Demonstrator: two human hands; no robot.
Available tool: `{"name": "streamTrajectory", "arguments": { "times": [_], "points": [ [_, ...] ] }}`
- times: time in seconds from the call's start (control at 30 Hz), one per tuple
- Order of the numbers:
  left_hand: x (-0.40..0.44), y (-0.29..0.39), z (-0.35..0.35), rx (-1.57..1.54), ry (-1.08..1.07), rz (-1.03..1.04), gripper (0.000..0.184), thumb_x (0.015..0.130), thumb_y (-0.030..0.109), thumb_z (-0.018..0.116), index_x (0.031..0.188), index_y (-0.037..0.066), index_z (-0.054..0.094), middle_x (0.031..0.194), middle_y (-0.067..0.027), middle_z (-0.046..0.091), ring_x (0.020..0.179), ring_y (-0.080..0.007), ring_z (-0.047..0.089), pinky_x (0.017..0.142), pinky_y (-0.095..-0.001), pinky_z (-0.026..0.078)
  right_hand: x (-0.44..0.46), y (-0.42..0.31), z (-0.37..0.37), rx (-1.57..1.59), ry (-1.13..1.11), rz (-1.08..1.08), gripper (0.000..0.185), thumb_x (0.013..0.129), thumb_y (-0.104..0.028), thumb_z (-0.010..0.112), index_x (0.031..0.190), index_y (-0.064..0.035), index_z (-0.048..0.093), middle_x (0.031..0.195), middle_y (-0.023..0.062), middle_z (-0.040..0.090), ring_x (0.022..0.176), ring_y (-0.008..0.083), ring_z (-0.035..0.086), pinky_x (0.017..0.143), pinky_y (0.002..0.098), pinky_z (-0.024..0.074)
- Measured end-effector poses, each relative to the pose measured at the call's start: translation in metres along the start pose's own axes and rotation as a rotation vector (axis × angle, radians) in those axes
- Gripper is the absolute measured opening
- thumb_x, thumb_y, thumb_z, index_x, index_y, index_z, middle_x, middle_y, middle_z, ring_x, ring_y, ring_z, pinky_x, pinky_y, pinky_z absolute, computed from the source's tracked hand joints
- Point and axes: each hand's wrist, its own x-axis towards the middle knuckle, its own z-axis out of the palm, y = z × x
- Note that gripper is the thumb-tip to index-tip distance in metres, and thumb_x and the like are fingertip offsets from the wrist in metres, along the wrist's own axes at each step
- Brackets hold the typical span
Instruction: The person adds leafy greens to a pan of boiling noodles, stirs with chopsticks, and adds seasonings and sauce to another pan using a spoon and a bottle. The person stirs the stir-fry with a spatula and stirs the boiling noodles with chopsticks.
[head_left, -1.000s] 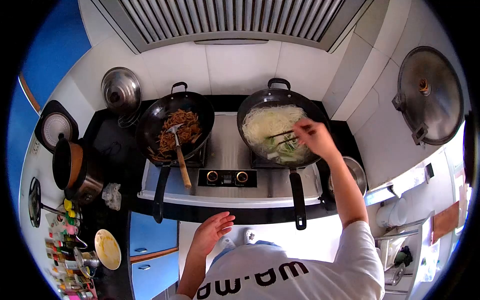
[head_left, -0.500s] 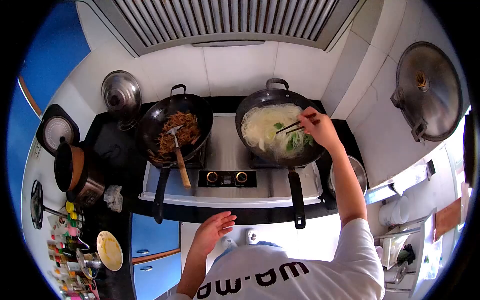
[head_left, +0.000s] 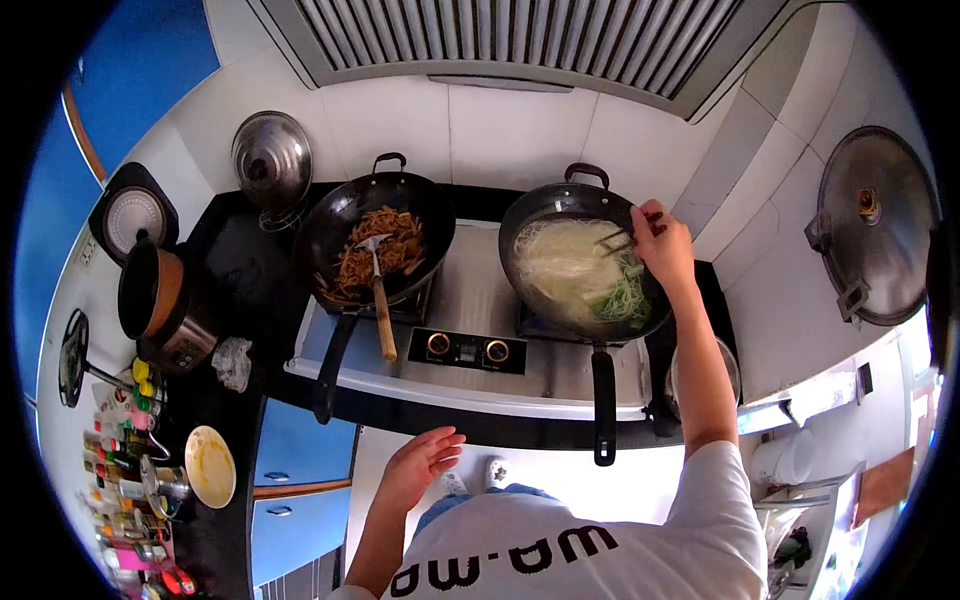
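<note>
While right hand (head_left: 662,245) pinches chopsticks (head_left: 614,239), noodles (head_left: 560,258) lie left of its fingers (head_left: 646,228): apparently stirring; steady grip wanted next. Left hand (head_left: 418,467): half-open, empty.

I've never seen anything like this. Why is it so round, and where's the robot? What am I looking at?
There's no robot here, just a person with two bare hands. One camera, worn on the head, looks forward and down; its view is curved with dark edges. You see a stove with two pans. The left pan holds brown strips of food and a wooden-handled spatula. The right pan holds pale noodles and greens. The right hand holds chopsticks over that pan. The left hand is empty, in front of the stove's edge.
</note>
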Motion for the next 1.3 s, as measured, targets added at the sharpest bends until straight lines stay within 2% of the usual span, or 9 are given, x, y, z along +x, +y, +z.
{"name": "streamTrajectory", "arguments": {
  "times": [0.2,0.33,0.5,0.6,0.67,0.77,0.97,1.2,1.3],
  "points": [
    [0.0,-0.007,0.01,-0.005,-0.023,0.009,0.032,0.091,0.021,0.045,0.117,0.001,0.051,0.115,-0.0156,0.055,0.101,-0.0222,0.054,0.088,-0.0311,0.044,-0.011,0.023,0.013,-0.024,-0.288,-0.362,0.019,0.084,-0.019,0.06,0.09,-0.0012,0.057,0.078,0.0181,0.06,0.067,0.0315,0.06,0.062,0.0332,0.0474],
    [0.004,-0.015,0.017,-0.027,0.102,-0.075,0.032,0.091,0.021,0.045,0.116,0.0,0.051,0.113,-0.0161,0.055,0.098,-0.0221,0.055,0.087,-0.0313,0.044,-0.03,0.021,-0.034,0.078,-0.368,-0.131,0.021,0.087,-0.019,0.058,0.088,0.0013,0.056,0.068,0.0104,0.057,0.059,0.0154,0.057,0.057,0.0259,0.0459],
    [0.001,-0.027,0.021,0.002,0.049,-0.103,0.034,0.092,0.023,0.042,0.116,0.0,0.05,0.113,-0.0159,0.056,0.098,-0.0224,0.055,0.087,-0.0316,0.044,-0.074,0.025,-0.066,0.319,0.018,-0.02,0.014,0.087,-0.013,0.058,0.092,0.0005,0.057,0.074,0.0058,0.058,0.062,0.0105,0.055,0.058,0.0227,0.0447],
    [0.004,-0.028,0.022,0.064,0.005,-0.104,0.035,0.092,0.025,0.042,0.117,0.001,0.05,0.114,-0.0155,0.056,0.099,-0.0222,0.054,0.087,-0.0316,0.044,-0.105,0.028,-0.085,0.023,-0.144,-0.216,0.008,0.084,-0.005,0.058,0.09,0.001,0.058,0.081,0.0092,0.059,0.07,0.0141,0.057,0.063,0.0236,0.0451],
    [0.007,-0.028,0.017,0.061,-0.093,-0.099,0.037,0.092,0.026,0.042,0.117,0.001,0.05,0.114,-0.0153,0.055,0.1,-0.0221,0.054,0.087,-0.0315,0.043,-0.129,0.036,-0.103,0.233,0.183,-0.164,0.006,0.086,-0.002,0.054,0.088,0.0031,0.057,0.084,0.0096,0.058,0.069,0.0149,0.057,0.063,0.0246,0.0448],
    [-0.001,-0.02,0.011,0.033,-0.211,-0.028,0.037,0.092,0.024,0.043,0.119,0.001,0.049,0.115,-0.0156,0.055,0.103,-0.0223,0.054,0.089,-0.0333,0.042,-0.177,0.048,-0.125,-0.067,0.508,-0.092,0.006,0.087,-0.001,0.052,0.087,0.0034,0.055,0.08,0.0101,0.056,0.069,0.0159,0.056,0.063,0.0264,0.045],
    [-0.048,-0.022,-0.043,-0.011,-0.251,-0.037,0.037,0.091,0.024,0.044,0.12,0.001,0.049,0.116,-0.0153,0.055,0.102,-0.021,0.054,0.089,-0.0327,0.042,-0.266,0.106,-0.087,-0.492,0.204,0.098,0.009,0.083,-0.009,0.057,0.089,-0.0027,0.057,0.085,0.0125,0.056,0.077,0.031,0.058,0.067,0.0355,0.0465],
    [-0.149,-0.036,-0.126,-0.1,-0.083,0.071,0.035,0.093,0.022,0.04,0.121,0.002,0.048,0.116,-0.0105,0.056,0.102,-0.0157,0.054,0.09,-0.0278,0.042,-0.289,0.195,-0.095,-0.471,-0.162,0.015,0.04,0.083,-0.002,0.041,0.122,-0.0065,0.051,0.123,0.0154,0.051,0.117,0.0235,0.046,0.097,0.034,0.0373],
    [-0.194,-0.05,-0.166,-0.18,-0.013,0.133,0.034,0.094,0.021,0.04,0.122,0.003,0.047,0.117,-0.0099,0.055,0.103,-0.0153,0.053,0.091,-0.0284,0.041,-0.295,0.244,-0.104,-0.125,0.136,0.15,0.044,0.082,0.0,0.038,0.125,-0.0025,0.047,0.123,0.0128,0.052,0.115,0.0243,0.048,0.098,0.0349,0.0366]
  ]
}}
